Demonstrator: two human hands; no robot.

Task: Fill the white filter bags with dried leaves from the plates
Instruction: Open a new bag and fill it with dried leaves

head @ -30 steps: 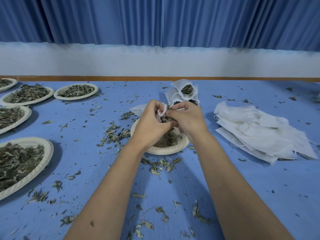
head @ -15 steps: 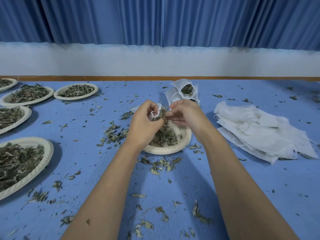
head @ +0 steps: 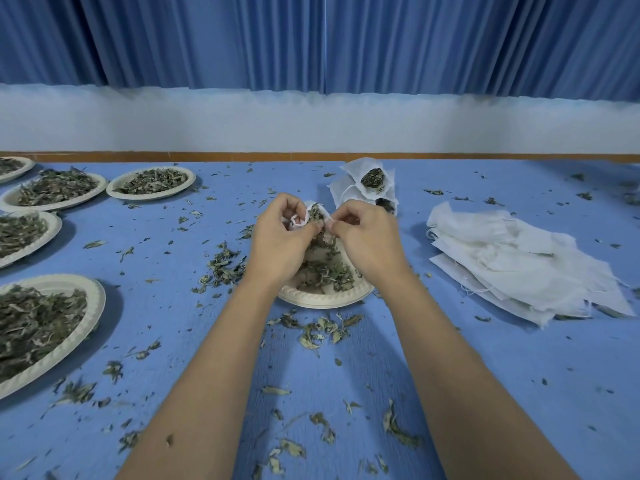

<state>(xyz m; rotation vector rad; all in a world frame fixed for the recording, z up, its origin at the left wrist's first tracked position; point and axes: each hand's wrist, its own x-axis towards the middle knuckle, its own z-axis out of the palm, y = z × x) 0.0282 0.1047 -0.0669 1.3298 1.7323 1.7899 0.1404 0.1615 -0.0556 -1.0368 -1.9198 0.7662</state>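
A white filter bag (head: 309,216) stuffed with dried leaves (head: 316,213) is being held above the near plate (head: 325,299). The left hand (head: 280,240) is pinching its rim with curled fingers, and the right hand (head: 367,240) is pinching the opposite edge, so the bag is sitting between both sets of fingertips. Behind, two or three filled bags (head: 369,183) are lying together. A heap of empty bags (head: 512,261) is lying to the right. Five more plates of leaves (head: 98,299) are sitting at the left on the blue table (head: 346,375).

Both hands (head: 325,240) pinched together, raised.
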